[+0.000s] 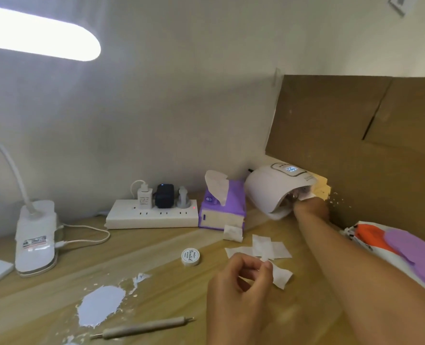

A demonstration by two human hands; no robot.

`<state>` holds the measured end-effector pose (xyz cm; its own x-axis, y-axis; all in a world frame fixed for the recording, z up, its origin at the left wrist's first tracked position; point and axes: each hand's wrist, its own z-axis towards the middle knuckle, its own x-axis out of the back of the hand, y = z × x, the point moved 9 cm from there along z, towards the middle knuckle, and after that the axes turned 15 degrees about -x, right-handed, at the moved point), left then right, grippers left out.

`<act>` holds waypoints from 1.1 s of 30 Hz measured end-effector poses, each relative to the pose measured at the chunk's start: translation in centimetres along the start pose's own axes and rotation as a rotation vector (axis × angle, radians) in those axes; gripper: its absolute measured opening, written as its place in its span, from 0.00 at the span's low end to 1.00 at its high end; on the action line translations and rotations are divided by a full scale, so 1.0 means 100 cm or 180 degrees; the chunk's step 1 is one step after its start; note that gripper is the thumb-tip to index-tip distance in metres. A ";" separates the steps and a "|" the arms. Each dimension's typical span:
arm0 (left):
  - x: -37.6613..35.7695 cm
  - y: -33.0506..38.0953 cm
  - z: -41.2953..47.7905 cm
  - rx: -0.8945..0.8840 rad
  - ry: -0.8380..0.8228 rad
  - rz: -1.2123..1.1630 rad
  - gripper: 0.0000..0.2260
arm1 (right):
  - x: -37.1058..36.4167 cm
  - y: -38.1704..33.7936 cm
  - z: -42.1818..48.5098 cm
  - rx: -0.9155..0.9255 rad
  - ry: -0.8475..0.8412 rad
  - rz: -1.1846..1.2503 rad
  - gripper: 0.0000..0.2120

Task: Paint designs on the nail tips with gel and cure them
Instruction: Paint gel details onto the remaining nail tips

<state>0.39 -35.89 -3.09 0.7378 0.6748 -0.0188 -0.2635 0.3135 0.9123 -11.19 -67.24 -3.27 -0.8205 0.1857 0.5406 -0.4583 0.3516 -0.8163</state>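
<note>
Looking down, we've got our right hand [311, 207] stuck in the mouth of the curing lamp [268, 190], which sits tilted at the back right of the table [156, 282], next to the cardboard [343, 125], display lit. The fingers are hidden inside, so we honestly can't tell what they're gripping. Our left hand [236, 292] is up front, fingers curled and thumb on the fingertips; can't tell if it's pinching anything. The gel pot [190, 256] sits lidded near the paper wipes [263, 247], and the dotting pen [144, 328] lies by a pale smear [101, 305].

The left hand [238, 292], right hand [311, 207] and right forearm [355, 265] are bare.
</note>
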 end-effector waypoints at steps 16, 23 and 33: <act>-0.003 0.001 0.000 0.0004 -0.0118 0.0178 0.05 | 0.022 -0.086 -0.038 0.2085 0.0344 -0.0288 0.14; -0.003 -0.005 0.000 0.0059 -0.0122 0.0346 0.05 | -0.017 -0.109 -0.009 0.1887 -0.0253 -0.1768 0.19; -0.005 -0.010 0.001 -0.0045 -0.0136 0.0095 0.07 | 0.013 -0.089 -0.040 0.1861 0.0184 -0.0603 0.17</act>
<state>0.34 -36.61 -3.97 0.7553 0.6549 0.0262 -0.2944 0.3033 0.9063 -6.82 -66.50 5.54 -0.6941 0.2245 0.6840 -0.7192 -0.1749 -0.6724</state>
